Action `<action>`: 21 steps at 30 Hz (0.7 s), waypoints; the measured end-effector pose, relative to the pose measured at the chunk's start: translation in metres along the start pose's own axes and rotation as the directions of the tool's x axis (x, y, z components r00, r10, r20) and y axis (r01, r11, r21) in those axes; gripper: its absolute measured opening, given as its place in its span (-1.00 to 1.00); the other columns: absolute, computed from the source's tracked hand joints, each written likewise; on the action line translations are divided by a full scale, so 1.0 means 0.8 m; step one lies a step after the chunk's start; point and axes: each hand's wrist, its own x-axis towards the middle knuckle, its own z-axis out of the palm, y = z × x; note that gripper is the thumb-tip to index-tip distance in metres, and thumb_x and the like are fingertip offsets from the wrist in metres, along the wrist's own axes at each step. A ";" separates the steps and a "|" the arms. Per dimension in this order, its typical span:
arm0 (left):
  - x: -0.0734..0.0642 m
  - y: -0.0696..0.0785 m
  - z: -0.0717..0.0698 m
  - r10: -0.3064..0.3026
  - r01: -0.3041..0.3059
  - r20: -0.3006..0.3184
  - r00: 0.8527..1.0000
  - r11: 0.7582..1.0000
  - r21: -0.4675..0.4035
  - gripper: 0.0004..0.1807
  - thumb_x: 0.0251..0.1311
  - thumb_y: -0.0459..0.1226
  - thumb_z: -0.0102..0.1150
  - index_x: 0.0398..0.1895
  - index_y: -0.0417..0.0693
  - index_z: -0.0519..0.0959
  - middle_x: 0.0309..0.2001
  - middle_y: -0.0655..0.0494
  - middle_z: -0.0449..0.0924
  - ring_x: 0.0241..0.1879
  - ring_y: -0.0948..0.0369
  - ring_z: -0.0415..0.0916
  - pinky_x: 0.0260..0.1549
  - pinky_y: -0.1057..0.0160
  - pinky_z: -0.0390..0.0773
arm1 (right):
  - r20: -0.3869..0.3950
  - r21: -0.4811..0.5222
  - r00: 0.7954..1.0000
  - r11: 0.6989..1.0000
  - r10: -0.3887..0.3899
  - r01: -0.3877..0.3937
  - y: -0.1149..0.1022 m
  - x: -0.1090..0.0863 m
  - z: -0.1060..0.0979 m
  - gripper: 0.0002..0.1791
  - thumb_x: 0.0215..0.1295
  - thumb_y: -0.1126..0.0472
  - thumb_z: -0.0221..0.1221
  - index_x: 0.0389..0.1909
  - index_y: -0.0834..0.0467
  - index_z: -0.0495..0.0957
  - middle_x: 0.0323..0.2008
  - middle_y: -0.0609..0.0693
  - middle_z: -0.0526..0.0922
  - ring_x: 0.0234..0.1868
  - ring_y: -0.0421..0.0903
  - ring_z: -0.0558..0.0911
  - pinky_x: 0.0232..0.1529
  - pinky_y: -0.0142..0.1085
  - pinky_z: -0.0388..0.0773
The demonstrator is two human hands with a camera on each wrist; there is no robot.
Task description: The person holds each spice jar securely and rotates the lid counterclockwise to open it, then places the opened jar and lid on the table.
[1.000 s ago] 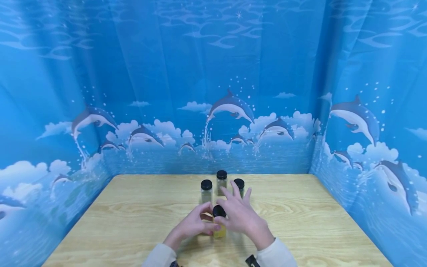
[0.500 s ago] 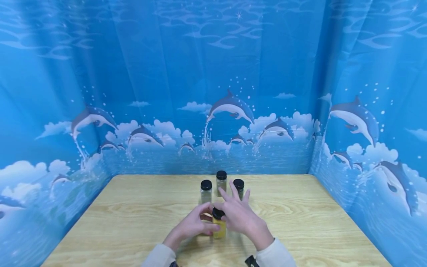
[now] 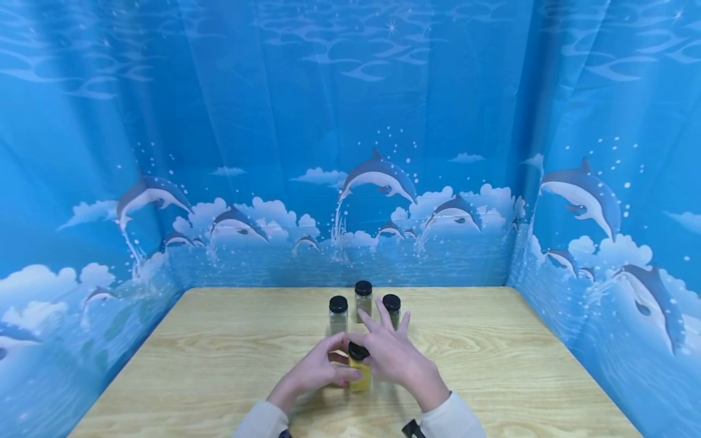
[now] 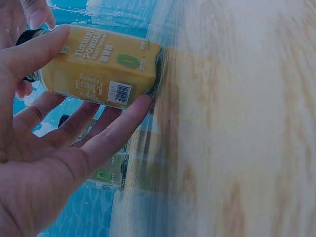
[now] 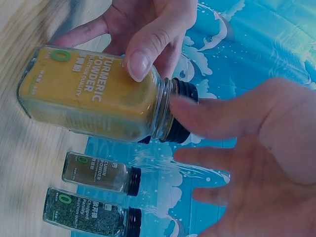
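A square glass jar of yellow turmeric powder (image 3: pixel 359 378) stands upright on the wooden table. My left hand (image 3: pixel 316 367) grips its body, thumb on the near side and fingers behind, as the left wrist view shows. At the jar's black cap (image 5: pixel 186 89) is my right hand (image 3: pixel 398 360), pinching it between thumb and index finger while the other fingers spread out. The cap sits on the neck; whether it is loose I cannot tell. Behind the hands stand a cumin powder jar (image 5: pixel 91 171) and a chopped parsley jar (image 5: pixel 85 213), both black-capped.
Another black-capped jar (image 3: pixel 338 319) stands behind my left hand, its contents unclear. The light wooden table (image 3: pixel 235 340) ends at a blue curtain (image 3: pixel 285 121) printed with dolphins, which encloses the back and both sides.
My right index finger and thumb have closed in on the cap, and the hand has shifted slightly left across it. The left hand and the jar stay in place.
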 end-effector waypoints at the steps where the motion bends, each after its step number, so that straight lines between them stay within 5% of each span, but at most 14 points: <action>1: 0.000 0.000 0.000 0.000 0.000 0.000 1.000 1.000 -0.004 -0.55 0.13 -0.33 0.47 0.08 -0.09 0.54 0.06 -0.04 0.59 -0.02 0.10 0.62 -0.17 0.02 0.80 | -0.005 0.005 1.000 1.000 0.001 -0.001 0.000 0.000 0.000 -0.36 0.19 0.19 0.43 0.32 -0.11 0.56 0.56 0.22 0.26 0.63 0.43 -0.10 0.24 0.76 -0.22; 10: 0.001 0.000 0.001 -0.009 0.009 -0.009 1.000 1.000 -0.011 -0.63 0.14 -0.32 0.48 -0.07 -0.14 0.50 0.02 -0.02 0.62 -0.02 0.09 0.67 -0.20 0.02 0.81 | -0.096 0.010 0.994 0.999 0.053 -0.053 0.001 0.003 0.004 -0.43 0.24 -0.18 0.38 0.16 0.05 0.64 0.50 0.20 0.38 0.61 0.43 0.00 0.26 0.75 -0.20; 21: 0.000 0.000 0.001 -0.017 0.017 0.001 1.000 1.000 -0.020 -0.61 0.12 -0.31 0.48 -0.06 -0.14 0.50 0.06 -0.06 0.62 -0.02 0.10 0.65 -0.17 0.05 0.80 | -0.109 0.021 0.993 0.999 0.043 -0.041 0.003 0.005 0.006 -0.59 0.13 0.02 0.49 0.00 -0.02 0.68 0.46 0.20 0.43 0.59 0.45 0.07 0.23 0.76 -0.17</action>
